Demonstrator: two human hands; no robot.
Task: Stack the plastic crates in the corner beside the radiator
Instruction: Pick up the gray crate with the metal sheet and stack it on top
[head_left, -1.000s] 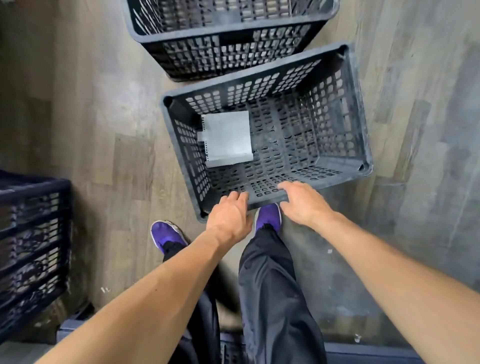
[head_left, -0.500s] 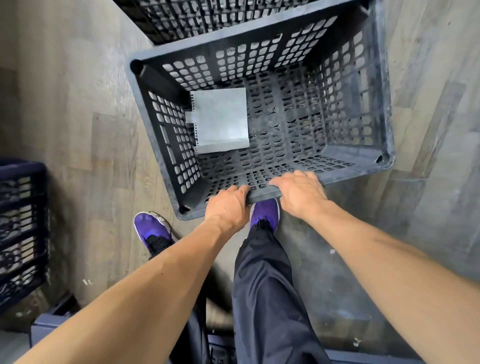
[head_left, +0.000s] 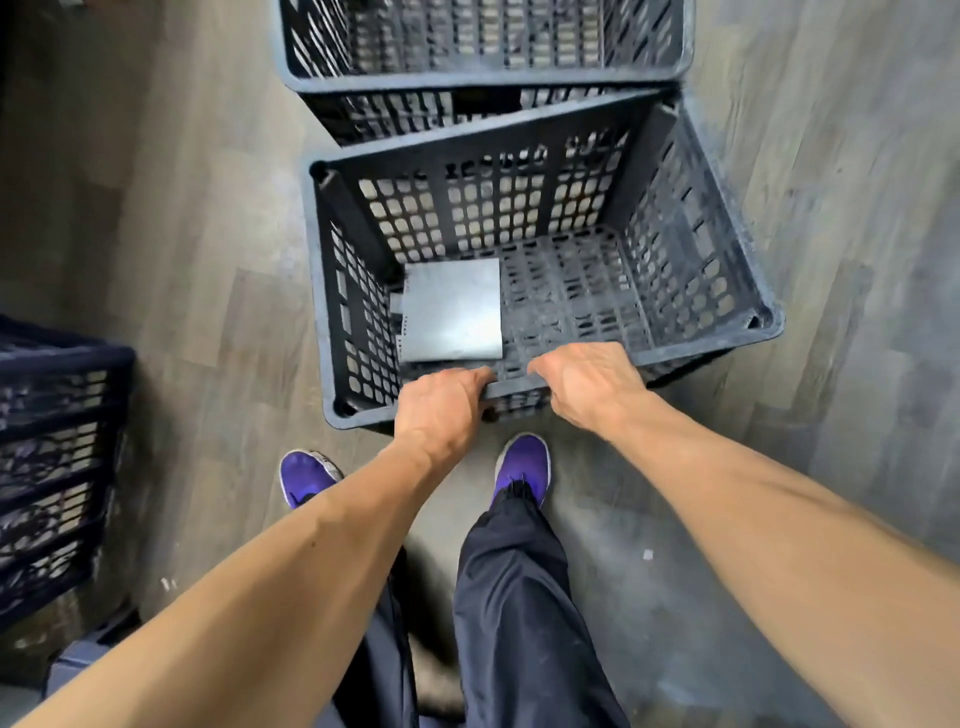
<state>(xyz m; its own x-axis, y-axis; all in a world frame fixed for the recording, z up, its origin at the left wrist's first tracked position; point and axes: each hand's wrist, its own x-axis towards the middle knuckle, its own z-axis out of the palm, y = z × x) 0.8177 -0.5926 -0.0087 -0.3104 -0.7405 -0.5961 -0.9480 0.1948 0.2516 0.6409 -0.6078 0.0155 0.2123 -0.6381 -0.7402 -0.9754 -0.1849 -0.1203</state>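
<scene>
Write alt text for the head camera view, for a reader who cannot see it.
The left hand and right hand grip the near rim of a dark plastic crate holding a grey sheet. A second crate stands just behind it, and a third crate is at the left edge.

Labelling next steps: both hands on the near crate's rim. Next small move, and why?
Probably lift the near crate and ease it toward the far crate: left hand and right hand both grip its near rim, and the far crate stands open just behind it.
</scene>
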